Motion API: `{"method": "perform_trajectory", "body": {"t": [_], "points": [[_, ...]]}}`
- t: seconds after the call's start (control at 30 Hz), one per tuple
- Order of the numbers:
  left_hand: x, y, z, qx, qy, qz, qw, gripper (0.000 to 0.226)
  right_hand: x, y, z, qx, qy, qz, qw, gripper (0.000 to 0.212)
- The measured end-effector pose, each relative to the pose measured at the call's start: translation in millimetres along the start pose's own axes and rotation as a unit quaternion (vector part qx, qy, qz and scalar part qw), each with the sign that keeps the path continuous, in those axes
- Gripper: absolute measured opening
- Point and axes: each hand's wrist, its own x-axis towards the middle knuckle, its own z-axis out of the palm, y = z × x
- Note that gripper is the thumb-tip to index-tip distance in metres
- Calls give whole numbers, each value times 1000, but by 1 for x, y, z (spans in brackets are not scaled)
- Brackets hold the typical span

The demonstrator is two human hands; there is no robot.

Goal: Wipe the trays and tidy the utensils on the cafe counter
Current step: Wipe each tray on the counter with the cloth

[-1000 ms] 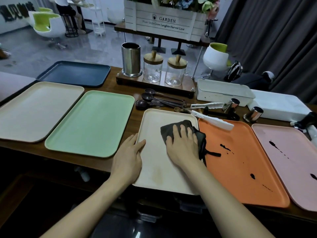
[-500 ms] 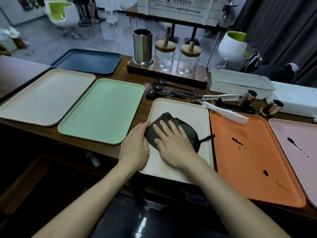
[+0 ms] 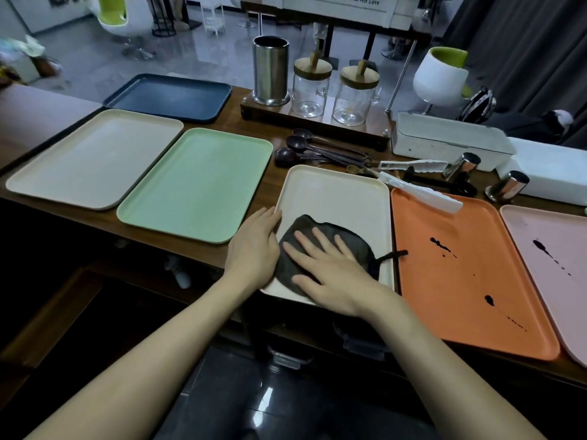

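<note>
A cream tray (image 3: 336,198) lies in front of me on the wooden counter. My right hand (image 3: 330,268) presses flat, fingers spread, on a dark cloth (image 3: 355,239) at the tray's near left part. My left hand (image 3: 254,249) grips the tray's left rim. To the right lie an orange tray (image 3: 470,281) and a pink tray (image 3: 559,258), both with dark spills. Dark spoons (image 3: 305,150), white tongs (image 3: 413,165) and a white brush (image 3: 419,192) lie behind the trays.
A green tray (image 3: 197,182), a second cream tray (image 3: 92,157) and a dark blue tray (image 3: 168,96) lie to the left. A steel canister (image 3: 270,71) and two glass jars (image 3: 311,87) stand on a wooden stand at the back. Steel cups (image 3: 506,185) and white boxes (image 3: 448,139) sit at the right.
My right hand slid the cloth from the tray's far right toward its near left corner. My left hand kept hold of the tray's left rim. The view tilted down.
</note>
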Motion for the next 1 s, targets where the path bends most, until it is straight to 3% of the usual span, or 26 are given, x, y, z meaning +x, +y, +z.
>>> {"method": "perform_trajectory", "body": {"t": [0.37,0.73,1.0], "points": [[1,1,-7,13,-50,14,999,61,-32,35,-14,74,-48,-28,996,65],[-3,5,-5,-16,-15,-14,1000,56,8,-21,-5,46,-12,-25,999,69],[0,0,-4,19,-23,13,999,62,-28,16,-6,88,-22,8,996,67]]}}
